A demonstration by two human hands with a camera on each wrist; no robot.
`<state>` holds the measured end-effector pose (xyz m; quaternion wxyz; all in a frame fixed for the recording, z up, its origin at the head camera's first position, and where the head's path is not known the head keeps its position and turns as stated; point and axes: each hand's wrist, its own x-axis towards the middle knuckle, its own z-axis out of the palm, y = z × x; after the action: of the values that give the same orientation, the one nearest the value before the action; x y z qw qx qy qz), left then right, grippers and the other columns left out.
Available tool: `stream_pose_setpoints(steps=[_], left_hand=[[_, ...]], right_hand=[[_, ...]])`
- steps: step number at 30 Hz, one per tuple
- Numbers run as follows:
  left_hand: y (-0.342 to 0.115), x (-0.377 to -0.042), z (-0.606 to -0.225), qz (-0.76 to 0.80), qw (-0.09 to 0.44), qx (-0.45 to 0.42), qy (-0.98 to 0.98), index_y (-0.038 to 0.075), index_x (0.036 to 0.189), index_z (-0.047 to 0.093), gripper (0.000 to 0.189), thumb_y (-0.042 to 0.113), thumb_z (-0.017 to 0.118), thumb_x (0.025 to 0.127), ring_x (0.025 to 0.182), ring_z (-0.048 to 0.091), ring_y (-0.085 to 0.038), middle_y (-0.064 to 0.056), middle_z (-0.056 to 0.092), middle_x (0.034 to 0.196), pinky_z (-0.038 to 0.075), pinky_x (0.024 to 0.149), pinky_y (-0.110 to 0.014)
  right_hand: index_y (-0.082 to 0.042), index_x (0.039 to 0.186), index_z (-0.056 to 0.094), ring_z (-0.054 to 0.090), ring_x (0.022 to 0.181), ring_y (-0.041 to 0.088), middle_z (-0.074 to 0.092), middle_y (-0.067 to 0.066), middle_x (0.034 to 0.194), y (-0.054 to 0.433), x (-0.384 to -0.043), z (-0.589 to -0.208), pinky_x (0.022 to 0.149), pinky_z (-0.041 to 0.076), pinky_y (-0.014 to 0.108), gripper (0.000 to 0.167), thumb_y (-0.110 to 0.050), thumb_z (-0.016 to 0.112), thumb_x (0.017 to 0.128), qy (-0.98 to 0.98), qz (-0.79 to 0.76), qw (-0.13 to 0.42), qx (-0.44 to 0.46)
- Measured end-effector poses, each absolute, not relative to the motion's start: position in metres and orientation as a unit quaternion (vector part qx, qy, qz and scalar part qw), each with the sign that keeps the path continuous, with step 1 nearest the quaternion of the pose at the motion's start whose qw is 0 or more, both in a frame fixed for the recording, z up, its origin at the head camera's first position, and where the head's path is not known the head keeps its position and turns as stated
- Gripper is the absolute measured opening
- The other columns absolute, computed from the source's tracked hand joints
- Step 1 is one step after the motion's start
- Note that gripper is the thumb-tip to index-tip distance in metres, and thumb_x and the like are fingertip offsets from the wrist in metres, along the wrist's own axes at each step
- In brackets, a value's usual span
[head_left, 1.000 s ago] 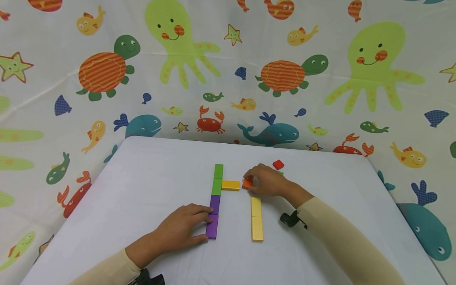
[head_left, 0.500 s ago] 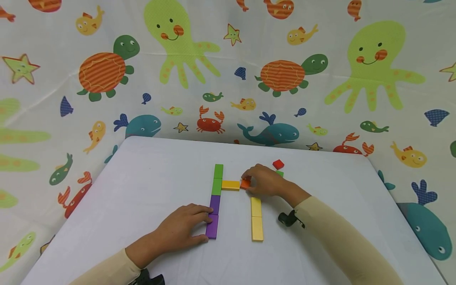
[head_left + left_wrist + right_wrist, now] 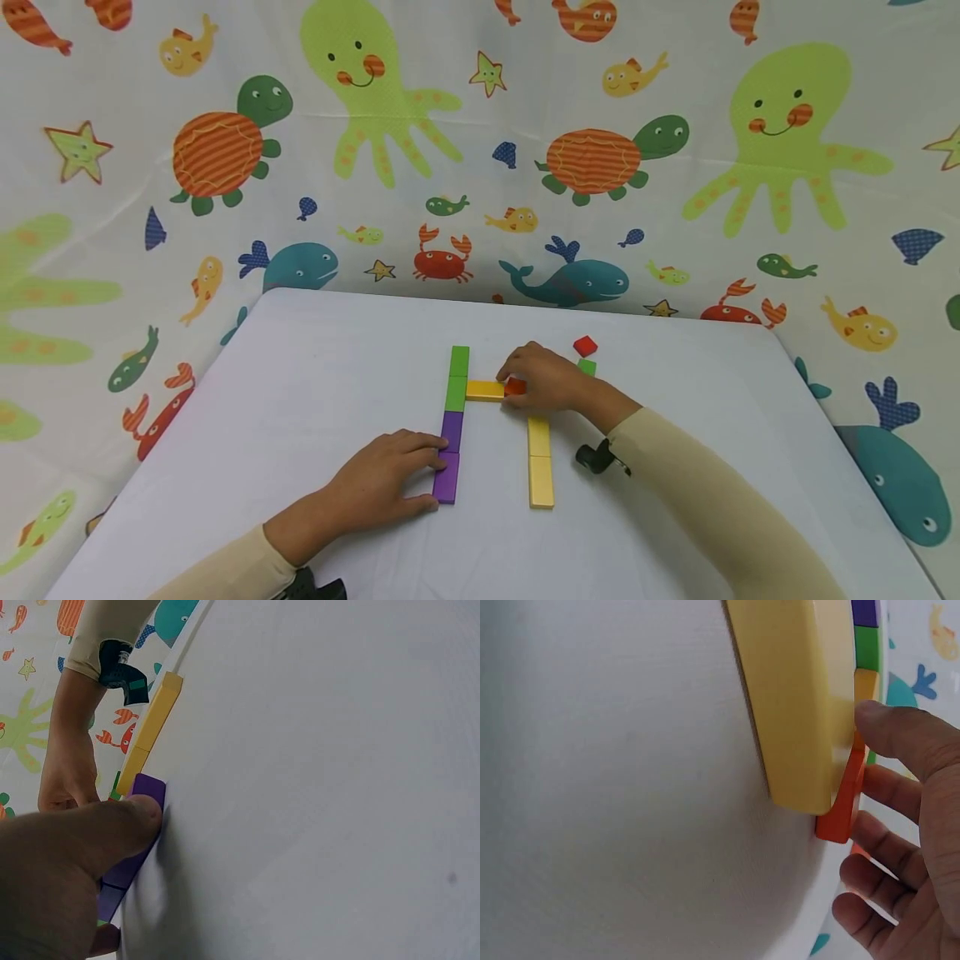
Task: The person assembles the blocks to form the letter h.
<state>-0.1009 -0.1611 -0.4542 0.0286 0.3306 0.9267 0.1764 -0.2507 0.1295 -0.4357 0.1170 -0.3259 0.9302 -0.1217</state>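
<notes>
My right hand [image 3: 543, 379] pinches an orange block [image 3: 515, 387] between thumb and fingers. One end of that block meets a golden-yellow block [image 3: 484, 391] lying crosswise, as far as the head view shows. In the right wrist view the orange block [image 3: 844, 806] lies flat beyond a pale yellow block [image 3: 784, 712]. My left hand [image 3: 378, 477] rests against two purple blocks [image 3: 447, 483], fingertips on their left side and thumb at the near end. Two green blocks [image 3: 458, 383] continue that row away from me, and the golden-yellow block touches the row's right side.
Two pale yellow blocks [image 3: 541, 479] stand end to end in a row right of the purple ones. Behind my right hand lie a red block [image 3: 586, 347] and a partly hidden green block [image 3: 587, 367]. A patterned cloth [image 3: 480, 150] hangs behind the white table [image 3: 315, 358].
My right hand has slid the orange block to the left, closing the gap to the golden-yellow block. The left hand stays in place.
</notes>
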Motion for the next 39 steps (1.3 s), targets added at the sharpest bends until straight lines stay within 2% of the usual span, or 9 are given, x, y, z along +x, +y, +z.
stream_pose_setpoints(steps=[8, 18, 23, 28, 32, 39], left_hand=[[-0.161, -0.101, -0.455, 0.177, 0.026, 0.332, 0.926, 0.026, 0.12, 0.072, 0.041, 0.045, 0.082, 0.086, 0.129, 0.054, -0.018, 0.008, 0.059, 0.141, 0.047, 0.107, -0.044], [-0.161, -0.102, -0.455, 0.175, 0.025, 0.331, 0.927, 0.026, 0.119, 0.072, 0.04, 0.045, 0.082, 0.085, 0.131, 0.054, -0.018, 0.008, 0.059, 0.142, 0.046, 0.107, -0.044], [-0.161, -0.103, -0.456, 0.177, 0.026, 0.332, 0.926, 0.026, 0.119, 0.072, 0.04, 0.045, 0.082, 0.085, 0.13, 0.054, -0.018, 0.007, 0.059, 0.142, 0.047, 0.107, -0.044], [-0.161, -0.104, -0.455, 0.173, 0.027, 0.334, 0.926, 0.026, 0.12, 0.071, 0.041, 0.045, 0.082, 0.085, 0.13, 0.054, -0.018, 0.007, 0.058, 0.142, 0.048, 0.106, -0.044], [-0.161, -0.104, -0.455, 0.171, 0.029, 0.332, 0.927, 0.026, 0.119, 0.071, 0.041, 0.046, 0.082, 0.085, 0.13, 0.054, -0.017, 0.007, 0.058, 0.142, 0.048, 0.106, -0.044], [-0.161, -0.104, -0.456, 0.174, 0.033, 0.33, 0.927, 0.026, 0.12, 0.072, 0.041, 0.046, 0.082, 0.086, 0.13, 0.054, -0.018, 0.007, 0.059, 0.142, 0.047, 0.106, -0.044]], right_hand=[[-0.026, 0.116, 0.075, 0.05, 0.114, 0.014, 0.064, -0.006, 0.125, 0.125, -0.252, -0.438, 0.093, 0.052, 0.025, 0.03, -0.038, 0.08, 0.089, 0.931, -0.12, 0.121, -0.323], [-0.026, 0.116, 0.074, 0.05, 0.114, 0.014, 0.063, -0.005, 0.125, 0.123, -0.249, -0.434, 0.092, 0.053, 0.025, 0.029, -0.037, 0.08, 0.09, 0.931, -0.121, 0.126, -0.321], [-0.025, 0.124, 0.073, 0.051, 0.114, 0.014, 0.065, -0.006, 0.127, 0.127, -0.249, -0.435, 0.091, 0.053, 0.025, 0.039, -0.039, 0.08, 0.089, 0.934, -0.112, 0.118, -0.317], [-0.024, 0.132, 0.069, 0.054, 0.101, 0.011, 0.067, -0.008, 0.115, 0.133, -0.249, -0.435, 0.083, 0.053, 0.025, 0.05, -0.041, 0.081, 0.087, 0.946, -0.096, 0.113, -0.288], [-0.024, 0.134, 0.067, 0.055, 0.097, 0.01, 0.066, -0.008, 0.109, 0.136, -0.248, -0.435, 0.082, 0.054, 0.027, 0.051, -0.039, 0.08, 0.087, 0.949, -0.107, 0.127, -0.269], [-0.024, 0.135, 0.066, 0.056, 0.099, 0.011, 0.066, -0.007, 0.111, 0.136, -0.246, -0.437, 0.086, 0.055, 0.03, 0.052, -0.038, 0.08, 0.088, 0.947, -0.117, 0.134, -0.269]])
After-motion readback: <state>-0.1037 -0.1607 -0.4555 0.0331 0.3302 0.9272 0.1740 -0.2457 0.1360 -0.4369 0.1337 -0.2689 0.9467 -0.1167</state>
